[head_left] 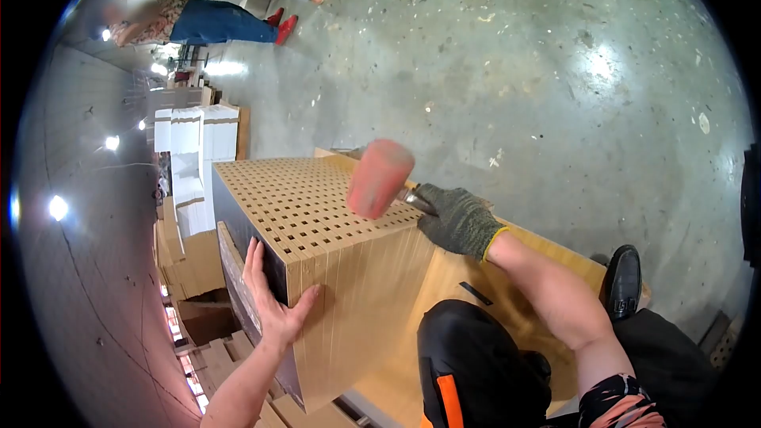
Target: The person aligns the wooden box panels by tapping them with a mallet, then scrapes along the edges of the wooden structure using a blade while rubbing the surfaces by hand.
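My right hand (460,219), in a dark knit glove with a yellow cuff, grips a mallet by its handle. The red mallet head (381,179), slightly blurred, is over the near right part of a wooden box's perforated face (293,190); I cannot tell whether it touches. My bare left hand (277,313) rests at the box's corner with fingers spread, the thumb on the plain light-wood side (357,293) and the fingers along the dark side (240,204). A wood panel (456,301) lies beside the box, under my legs, with a small black strip (476,293) on it.
White boxes (202,135) and brown cartons (190,269) are stacked beyond the box. Two people (214,20) stand on the speckled concrete floor (491,55) at the upper left. My black shoe (625,281) is near the panel's right end.
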The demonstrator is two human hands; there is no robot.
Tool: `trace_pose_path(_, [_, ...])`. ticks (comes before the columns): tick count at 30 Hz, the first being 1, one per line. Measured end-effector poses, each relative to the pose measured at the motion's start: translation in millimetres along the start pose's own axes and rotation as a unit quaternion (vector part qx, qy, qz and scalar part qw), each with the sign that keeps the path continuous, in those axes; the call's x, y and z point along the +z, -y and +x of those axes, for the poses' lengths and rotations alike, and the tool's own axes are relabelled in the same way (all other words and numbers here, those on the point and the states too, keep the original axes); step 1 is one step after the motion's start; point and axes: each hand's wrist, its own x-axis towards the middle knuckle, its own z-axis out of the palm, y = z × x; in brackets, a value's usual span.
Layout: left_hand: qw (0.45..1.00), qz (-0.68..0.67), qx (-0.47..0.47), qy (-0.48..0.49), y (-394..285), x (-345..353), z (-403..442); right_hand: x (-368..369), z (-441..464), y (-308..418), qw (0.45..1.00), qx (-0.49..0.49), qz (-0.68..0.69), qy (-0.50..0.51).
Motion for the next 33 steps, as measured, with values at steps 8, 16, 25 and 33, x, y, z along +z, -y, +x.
trace_pose_path(8, [0.999, -0.049, -0.014, -0.013, 5.6, 5.1, -1.8, -5.3, 5.7, 4.1, 0.996, 0.014, -0.055, 0.065])
trace_pose_path(16, [0.999, -0.041, -0.010, -0.009, 6.8, 4.6, -1.9, -2.3, 11.8, 6.3, 0.992, -0.049, -0.061, 0.104])
trace_pose_path(25, [0.999, -0.037, -0.010, -0.010, 6.6, 4.5, -1.8, -9.4, 10.9, 24.4, 0.988, -0.043, -0.067, 0.135])
trace_pose_path(33, [0.999, -0.036, -0.006, -0.017, 5.5, 5.0, -2.2, -1.0, 11.7, 16.9, 0.995, -0.040, -0.035, 0.086])
